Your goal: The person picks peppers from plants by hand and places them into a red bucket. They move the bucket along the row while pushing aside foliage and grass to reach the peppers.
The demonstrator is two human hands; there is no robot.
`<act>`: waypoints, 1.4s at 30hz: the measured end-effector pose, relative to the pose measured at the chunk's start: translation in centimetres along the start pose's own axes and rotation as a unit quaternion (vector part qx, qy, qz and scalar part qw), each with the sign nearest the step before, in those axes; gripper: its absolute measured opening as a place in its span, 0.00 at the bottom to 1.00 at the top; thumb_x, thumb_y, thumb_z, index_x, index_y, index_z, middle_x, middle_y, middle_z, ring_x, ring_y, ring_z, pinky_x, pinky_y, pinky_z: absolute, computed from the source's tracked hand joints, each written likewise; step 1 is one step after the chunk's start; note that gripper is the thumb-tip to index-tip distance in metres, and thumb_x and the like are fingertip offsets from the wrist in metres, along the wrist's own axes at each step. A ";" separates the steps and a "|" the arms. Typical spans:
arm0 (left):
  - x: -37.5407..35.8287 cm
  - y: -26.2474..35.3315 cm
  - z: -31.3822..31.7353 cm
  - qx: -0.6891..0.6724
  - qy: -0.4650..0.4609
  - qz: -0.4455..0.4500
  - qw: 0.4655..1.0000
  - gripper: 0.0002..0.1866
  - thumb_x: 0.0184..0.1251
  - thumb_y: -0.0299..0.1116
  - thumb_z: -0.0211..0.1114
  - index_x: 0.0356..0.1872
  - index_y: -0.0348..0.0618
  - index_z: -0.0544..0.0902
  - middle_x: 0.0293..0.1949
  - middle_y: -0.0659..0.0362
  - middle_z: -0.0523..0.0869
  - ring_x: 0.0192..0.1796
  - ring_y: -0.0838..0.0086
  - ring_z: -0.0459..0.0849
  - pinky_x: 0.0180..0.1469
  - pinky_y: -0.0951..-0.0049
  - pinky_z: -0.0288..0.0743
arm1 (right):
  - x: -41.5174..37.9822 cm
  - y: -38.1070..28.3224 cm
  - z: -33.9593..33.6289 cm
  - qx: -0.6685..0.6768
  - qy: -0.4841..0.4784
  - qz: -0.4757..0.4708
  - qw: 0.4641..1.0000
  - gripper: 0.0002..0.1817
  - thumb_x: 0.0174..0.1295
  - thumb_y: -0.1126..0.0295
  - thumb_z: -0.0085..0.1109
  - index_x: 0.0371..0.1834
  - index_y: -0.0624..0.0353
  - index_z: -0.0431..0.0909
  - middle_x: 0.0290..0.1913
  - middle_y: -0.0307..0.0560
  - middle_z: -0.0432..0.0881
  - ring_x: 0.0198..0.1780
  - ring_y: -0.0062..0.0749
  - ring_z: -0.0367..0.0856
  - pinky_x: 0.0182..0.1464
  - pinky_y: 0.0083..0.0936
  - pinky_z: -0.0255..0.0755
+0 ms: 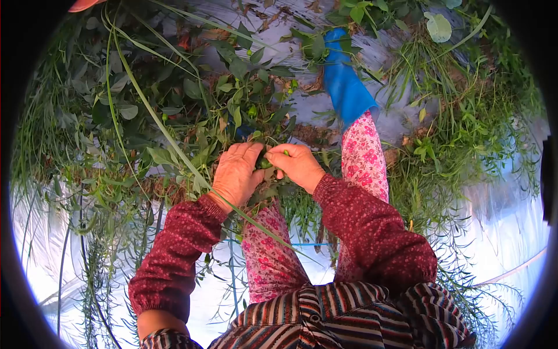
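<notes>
My left hand (237,173) and my right hand (296,163) meet at the middle of the view, fingertips together on a small green pod or pepper (267,163) on a leafy plant (232,99). The left hand curls around the stems and leaves beside it. The right hand pinches the green fruit, with a bit of it showing above the thumb. Both arms wear dark red patterned sleeves. How much of the fruit lies inside the fingers is hidden.
A blue rubber boot (344,81) and pink flowered trousers (363,157) stretch forward on pale plastic ground sheeting (511,232). Tall grass and weeds (453,116) crowd both sides. A long grass blade (174,145) crosses over my left wrist.
</notes>
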State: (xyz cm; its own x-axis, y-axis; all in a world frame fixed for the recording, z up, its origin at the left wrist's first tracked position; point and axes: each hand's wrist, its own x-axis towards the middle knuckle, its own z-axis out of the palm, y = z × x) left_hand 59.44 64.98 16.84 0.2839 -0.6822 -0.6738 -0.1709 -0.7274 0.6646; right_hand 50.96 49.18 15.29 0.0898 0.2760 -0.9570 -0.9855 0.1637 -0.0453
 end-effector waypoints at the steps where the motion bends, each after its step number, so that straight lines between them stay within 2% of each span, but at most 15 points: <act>1: 0.0 -0.4 0.1 0.001 0.001 0.000 1.000 0.29 0.46 0.29 0.69 0.53 0.36 0.71 0.50 0.47 0.76 0.50 0.50 0.76 0.55 0.59 0.68 | 0.0 0.1 0.0 0.104 -0.001 -0.001 0.995 0.13 0.58 0.67 0.60 0.41 0.64 0.79 0.31 0.41 0.79 0.24 0.20 0.75 0.30 0.21 0.71; 3: 0.2 -1.0 0.2 0.003 -0.122 -0.095 0.988 0.21 0.50 0.33 0.67 0.46 0.36 0.76 0.44 0.47 0.80 0.48 0.51 0.77 0.52 0.60 0.70 | 0.1 0.1 0.0 0.157 -0.007 -0.015 0.987 0.10 0.60 0.70 0.57 0.41 0.66 0.79 0.31 0.39 0.79 0.25 0.18 0.74 0.29 0.19 0.70; 4: 0.3 -1.1 0.4 -0.021 -0.096 -0.099 0.990 0.16 0.52 0.35 0.66 0.39 0.35 0.78 0.38 0.48 0.81 0.45 0.52 0.78 0.50 0.60 0.71 | 0.2 0.1 -0.1 0.152 -0.001 -0.018 0.988 0.10 0.61 0.71 0.56 0.42 0.65 0.78 0.32 0.40 0.78 0.25 0.18 0.74 0.30 0.19 0.71; 7: 1.3 -0.3 -0.4 -0.025 -0.078 -0.117 0.990 0.14 0.51 0.34 0.66 0.35 0.36 0.77 0.35 0.48 0.80 0.43 0.54 0.79 0.48 0.60 0.72 | 0.1 0.1 0.0 0.123 0.012 -0.030 0.992 0.11 0.61 0.72 0.57 0.45 0.64 0.77 0.32 0.39 0.77 0.26 0.18 0.74 0.31 0.18 0.71; 9: 1.7 -0.2 0.3 -0.021 -0.057 -0.095 0.994 0.14 0.50 0.33 0.67 0.36 0.36 0.77 0.34 0.48 0.80 0.43 0.53 0.78 0.47 0.59 0.72 | 0.2 -0.1 0.3 0.070 0.010 -0.053 0.996 0.16 0.59 0.72 0.61 0.50 0.64 0.75 0.31 0.37 0.76 0.26 0.17 0.73 0.30 0.17 0.71; 15: 1.6 0.4 0.7 -0.048 -0.030 -0.075 0.996 0.14 0.47 0.28 0.67 0.37 0.37 0.78 0.36 0.49 0.79 0.45 0.54 0.78 0.46 0.60 0.72 | 0.5 0.0 -0.1 0.012 0.041 -0.058 0.997 0.15 0.59 0.65 0.62 0.45 0.63 0.78 0.29 0.36 0.77 0.24 0.16 0.72 0.27 0.19 0.69; 19: 1.6 -0.6 0.5 -0.049 0.038 -0.048 0.997 0.10 0.49 0.27 0.65 0.34 0.37 0.80 0.37 0.51 0.79 0.45 0.55 0.78 0.47 0.60 0.72 | 0.9 0.3 0.1 0.190 0.065 -0.047 0.979 0.12 0.61 0.65 0.59 0.44 0.59 0.78 0.31 0.34 0.77 0.26 0.17 0.71 0.30 0.18 0.67; 23: 2.8 -0.7 -0.1 -0.112 -0.020 -0.089 0.990 0.08 0.54 0.27 0.64 0.34 0.34 0.80 0.28 0.54 0.79 0.34 0.62 0.80 0.40 0.64 0.74 | 0.6 -0.2 -0.5 0.300 0.072 -0.069 0.949 0.13 0.62 0.61 0.59 0.43 0.58 0.76 0.32 0.34 0.75 0.27 0.19 0.72 0.31 0.18 0.66; 26: 2.0 -3.3 1.9 -0.410 0.034 -0.249 0.877 0.09 0.61 0.31 0.64 0.30 0.33 0.80 0.19 0.55 0.79 0.22 0.77 0.73 0.29 0.71 0.71 | 0.3 -1.1 -2.7 0.457 0.146 -0.062 0.875 0.13 0.63 0.56 0.56 0.40 0.54 0.75 0.30 0.35 0.74 0.29 0.19 0.74 0.29 0.19 0.65; 29: 1.1 -3.3 0.7 -0.117 -0.076 -0.094 0.986 0.17 0.65 0.42 0.60 0.31 0.34 0.81 0.23 0.47 0.81 0.25 0.56 0.79 0.32 0.62 0.74 | -0.3 -2.3 -3.6 0.450 0.099 -0.093 0.882 0.11 0.62 0.60 0.56 0.41 0.53 0.75 0.33 0.36 0.77 0.27 0.20 0.74 0.27 0.19 0.65; 30: 1.3 -3.1 1.1 -0.117 -0.086 -0.097 0.985 0.19 0.65 0.46 0.58 0.32 0.36 0.82 0.26 0.45 0.82 0.30 0.48 0.79 0.35 0.57 0.74 | -0.3 -2.3 -3.6 0.451 0.096 -0.085 0.883 0.11 0.62 0.60 0.56 0.41 0.53 0.75 0.33 0.36 0.77 0.27 0.20 0.74 0.27 0.19 0.65; 31: 1.6 -3.7 2.0 -0.152 -0.041 -0.099 0.983 0.16 0.66 0.41 0.57 0.35 0.35 0.80 0.27 0.44 0.81 0.31 0.51 0.81 0.34 0.60 0.73 | -0.2 -2.5 -3.8 0.401 0.110 -0.077 0.906 0.10 0.62 0.63 0.55 0.43 0.54 0.75 0.33 0.38 0.78 0.26 0.21 0.74 0.27 0.19 0.66; 36: 6.5 -6.7 4.6 0.040 -0.042 -0.264 0.963 0.16 0.64 0.37 0.54 0.38 0.30 0.74 0.32 0.39 0.83 0.37 0.46 0.82 0.41 0.56 0.75 | 3.1 -3.9 -7.4 0.240 0.199 -0.093 0.946 0.13 0.60 0.71 0.53 0.48 0.59 0.76 0.32 0.43 0.78 0.23 0.23 0.74 0.24 0.19 0.67; 40: 10.0 -6.9 5.5 -0.045 -0.036 -0.350 0.935 0.19 0.62 0.39 0.58 0.42 0.30 0.78 0.42 0.40 0.82 0.48 0.49 0.80 0.51 0.58 0.72 | 7.7 -3.7 -12.5 0.149 0.294 -0.080 0.941 0.13 0.58 0.66 0.58 0.43 0.60 0.78 0.33 0.47 0.79 0.24 0.26 0.76 0.25 0.24 0.69; 42: 10.5 -6.1 5.1 -0.072 -0.071 -0.343 0.934 0.19 0.61 0.40 0.59 0.43 0.30 0.78 0.43 0.40 0.82 0.49 0.49 0.79 0.51 0.59 0.72 | 9.7 -4.3 -14.3 -0.117 0.379 -0.027 0.918 0.16 0.55 0.63 0.60 0.45 0.57 0.78 0.32 0.49 0.81 0.24 0.28 0.79 0.29 0.28 0.72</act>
State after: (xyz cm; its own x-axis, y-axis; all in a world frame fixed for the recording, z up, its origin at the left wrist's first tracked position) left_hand 58.60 61.90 4.08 0.1503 -0.0687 -0.9862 0.1373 -0.9865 0.0896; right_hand 54.04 37.57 2.13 0.1001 -0.4792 -0.8720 -0.9945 -0.0744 -0.0733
